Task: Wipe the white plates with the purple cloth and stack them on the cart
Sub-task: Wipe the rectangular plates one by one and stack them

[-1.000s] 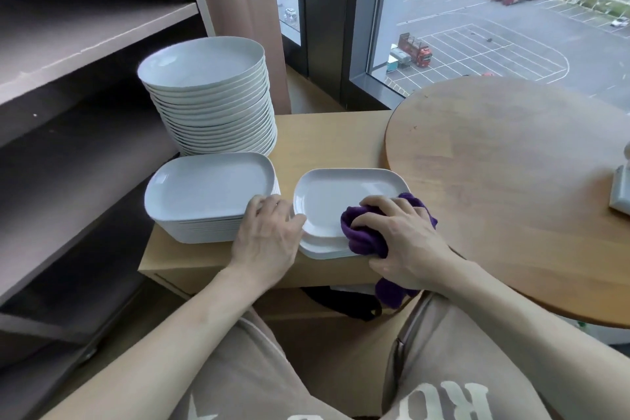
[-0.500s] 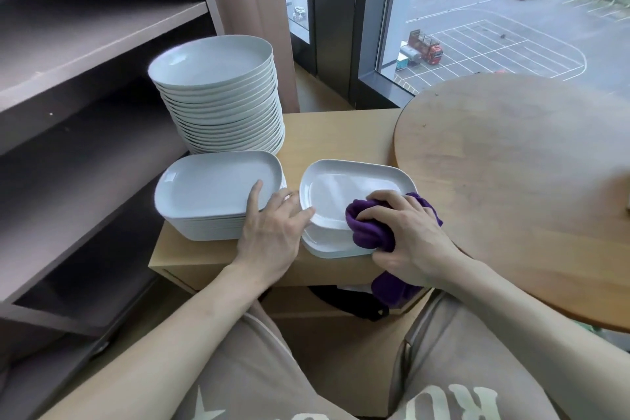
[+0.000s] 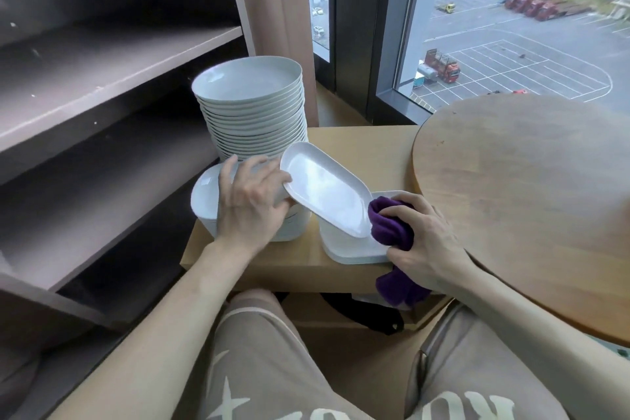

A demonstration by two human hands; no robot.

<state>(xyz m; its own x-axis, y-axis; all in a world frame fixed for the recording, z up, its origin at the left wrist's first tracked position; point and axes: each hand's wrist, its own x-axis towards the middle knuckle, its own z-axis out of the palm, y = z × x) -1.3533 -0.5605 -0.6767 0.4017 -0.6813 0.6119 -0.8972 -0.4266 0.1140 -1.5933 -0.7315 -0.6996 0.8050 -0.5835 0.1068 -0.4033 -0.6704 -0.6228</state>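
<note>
The top plate (image 3: 324, 191) had lifted off its pile (image 3: 354, 251), tilted, left hand (image 3: 250, 206) pinching its edge; right hand (image 3: 429, 249) held the purple cloth (image 3: 392, 225) (bunched) in a curled grip.

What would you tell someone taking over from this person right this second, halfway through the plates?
The left hand grips the lifted plate, which is tilted in the air between two low piles.
The right hand grips the purple cloth on top of the right pile.
Both piles and the tall stack of round plates stand on the cart.
Done: the left pile looks like the finished one, though that is not certain.
Left: probably set the lifted plate on the left pile, then wipe the right pile.
</note>
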